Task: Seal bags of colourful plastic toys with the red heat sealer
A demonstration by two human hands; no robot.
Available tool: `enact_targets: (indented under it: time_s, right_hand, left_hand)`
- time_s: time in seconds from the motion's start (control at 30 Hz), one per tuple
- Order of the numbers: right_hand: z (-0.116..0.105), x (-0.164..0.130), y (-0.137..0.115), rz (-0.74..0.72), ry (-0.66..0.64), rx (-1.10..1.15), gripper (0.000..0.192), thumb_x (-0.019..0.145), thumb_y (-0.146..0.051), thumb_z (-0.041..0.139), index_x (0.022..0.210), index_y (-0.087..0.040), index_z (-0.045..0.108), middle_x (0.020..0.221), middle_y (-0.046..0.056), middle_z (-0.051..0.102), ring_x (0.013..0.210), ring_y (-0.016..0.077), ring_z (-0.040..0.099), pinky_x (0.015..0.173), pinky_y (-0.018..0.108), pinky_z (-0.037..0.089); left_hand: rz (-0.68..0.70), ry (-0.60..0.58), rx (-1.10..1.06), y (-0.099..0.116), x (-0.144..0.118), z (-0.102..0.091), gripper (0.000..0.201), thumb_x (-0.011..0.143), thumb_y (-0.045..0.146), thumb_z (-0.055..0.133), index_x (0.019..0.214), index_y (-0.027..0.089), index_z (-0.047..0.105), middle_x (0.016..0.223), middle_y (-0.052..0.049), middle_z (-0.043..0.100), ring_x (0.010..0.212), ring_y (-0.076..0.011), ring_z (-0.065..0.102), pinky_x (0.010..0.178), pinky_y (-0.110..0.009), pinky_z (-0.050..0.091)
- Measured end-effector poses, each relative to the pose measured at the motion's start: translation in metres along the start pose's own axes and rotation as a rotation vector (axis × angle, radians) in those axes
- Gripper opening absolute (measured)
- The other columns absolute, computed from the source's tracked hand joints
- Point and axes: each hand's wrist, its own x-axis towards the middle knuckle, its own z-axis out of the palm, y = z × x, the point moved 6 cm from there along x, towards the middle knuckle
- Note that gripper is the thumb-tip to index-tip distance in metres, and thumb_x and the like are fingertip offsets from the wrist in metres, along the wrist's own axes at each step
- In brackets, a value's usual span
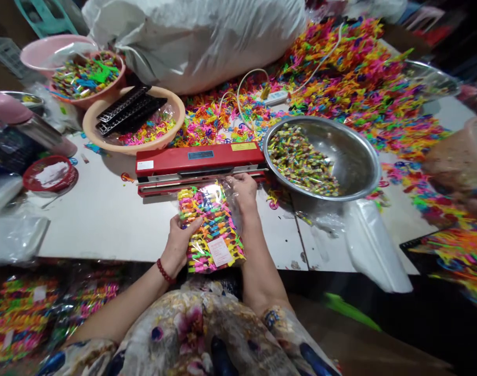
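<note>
A clear plastic bag (211, 224) packed with rows of small colourful plastic toys is between my hands at the table's front edge. A white paper label (219, 251) shows through its lower part. My left hand (178, 241) grips the bag's left side, thumb on top, with a red bead bracelet at the wrist. At the upper right corner, by the bag's mouth, my right hand (244, 194) pinches the loose plastic. Just beyond stands a red heat sealer (199, 163), and the bag's top edge lies close to its front. Whether the plastic is inside the jaw I cannot tell.
A steel bowl (356, 162) of small wrapped pieces stands right of the sealer. Behind are a peach basin (95, 115) with black racks, a white sack (207, 42) and a heap of colourful toys (340, 78). Empty plastic bags (373, 245) overhang the front edge. Another person's arm (461, 156) is at right.
</note>
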Motion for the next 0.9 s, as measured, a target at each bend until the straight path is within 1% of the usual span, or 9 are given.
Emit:
enact_targets:
  time_s: [0.1, 0.2, 0.3, 0.4, 0.47, 0.6, 0.7, 0.8, 0.9]
  right_hand:
    - [-0.016, -0.011, -0.006, -0.016, 0.014, 0.088, 0.038, 0.067, -0.048, 0.076, 0.087, -0.016, 0.068, 0.084, 0.006, 0.072, 0.08, 0.021, 0.065, 0.076, 0.03, 0.049]
    - [-0.035, -0.023, -0.011, -0.018, 0.056, -0.015, 0.045, 0.065, -0.056, 0.078, 0.083, -0.016, 0.069, 0.081, 0.006, 0.071, 0.077, 0.0209, 0.063, 0.073, 0.031, 0.048]
    - [-0.032, -0.029, -0.004, 0.067, -0.071, -0.041, 0.045, 0.065, -0.059, 0.076, 0.076, -0.016, 0.071, 0.072, 0.006, 0.069, 0.068, 0.0207, 0.06, 0.064, 0.031, 0.045]
    - [-0.022, -0.029, -0.002, 0.091, -0.182, 0.026, 0.038, 0.066, -0.052, 0.075, 0.078, -0.016, 0.073, 0.073, 0.006, 0.07, 0.07, 0.0223, 0.062, 0.065, 0.031, 0.046]
    - [-0.024, -0.026, -0.013, -0.006, -0.154, -0.021, 0.031, 0.071, -0.045, 0.072, 0.082, -0.016, 0.075, 0.077, 0.007, 0.071, 0.074, 0.0236, 0.064, 0.072, 0.034, 0.048]
    - [-0.041, -0.02, -0.068, -0.438, 0.014, -0.147, 0.025, 0.086, -0.037, 0.059, 0.093, -0.019, 0.074, 0.097, 0.01, 0.072, 0.092, 0.0245, 0.064, 0.089, 0.037, 0.047]
    - [-0.034, -0.007, -0.093, -0.562, -0.138, -0.184, 0.019, 0.086, -0.034, 0.062, 0.09, -0.019, 0.073, 0.095, 0.008, 0.071, 0.091, 0.0228, 0.064, 0.087, 0.035, 0.047]
    - [-0.021, 0.009, -0.094, -0.473, -0.333, -0.282, 0.012, 0.079, -0.029, 0.069, 0.081, -0.018, 0.071, 0.082, 0.005, 0.07, 0.076, 0.0194, 0.062, 0.075, 0.031, 0.046]
    - [-0.018, 0.017, -0.093, -0.341, -0.426, -0.402, 0.011, 0.079, -0.026, 0.071, 0.077, -0.015, 0.07, 0.069, 0.002, 0.067, 0.062, 0.0154, 0.058, 0.066, 0.028, 0.043]
  left_hand:
    - [0.04, 0.044, -0.071, 0.005, 0.004, 0.003, 0.066, 0.057, 0.032, 0.094, 0.108, 0.019, 0.053, 0.111, -0.009, 0.069, 0.087, -0.0236, 0.072, 0.078, -0.039, 0.06]
    - [0.056, 0.063, -0.11, 0.004, 0.005, 0.002, 0.064, 0.056, 0.031, 0.093, 0.105, 0.018, 0.055, 0.107, -0.008, 0.071, 0.084, -0.0228, 0.072, 0.077, -0.038, 0.06]
    - [0.057, 0.039, -0.117, 0.002, 0.004, 0.002, 0.06, 0.056, 0.033, 0.092, 0.102, 0.017, 0.058, 0.103, -0.007, 0.072, 0.082, -0.0231, 0.073, 0.075, -0.038, 0.06]
    - [0.07, 0.023, -0.106, 0.003, 0.002, 0.004, 0.057, 0.057, 0.036, 0.092, 0.1, 0.016, 0.06, 0.101, -0.007, 0.073, 0.081, -0.0232, 0.073, 0.075, -0.038, 0.06]
    - [0.067, 0.031, -0.108, 0.004, 0.002, 0.004, 0.056, 0.056, 0.036, 0.092, 0.099, 0.016, 0.061, 0.1, -0.007, 0.073, 0.08, -0.023, 0.073, 0.075, -0.037, 0.06]
    - [0.053, 0.035, -0.119, 0.004, 0.001, 0.005, 0.055, 0.056, 0.035, 0.092, 0.099, 0.016, 0.062, 0.103, -0.008, 0.074, 0.081, -0.0229, 0.073, 0.076, -0.037, 0.06]
    - [0.069, 0.025, -0.115, 0.004, 0.001, 0.005, 0.055, 0.057, 0.036, 0.091, 0.099, 0.016, 0.062, 0.103, -0.008, 0.074, 0.081, -0.0232, 0.073, 0.077, -0.038, 0.06]
    - [0.06, 0.036, -0.119, 0.003, 0.002, 0.005, 0.055, 0.057, 0.035, 0.091, 0.1, 0.016, 0.062, 0.103, -0.009, 0.074, 0.084, -0.024, 0.073, 0.079, -0.038, 0.059]
    - [0.047, 0.059, -0.14, 0.001, 0.002, 0.003, 0.058, 0.055, 0.033, 0.093, 0.101, 0.017, 0.062, 0.105, -0.009, 0.074, 0.088, -0.0246, 0.073, 0.08, -0.038, 0.059]
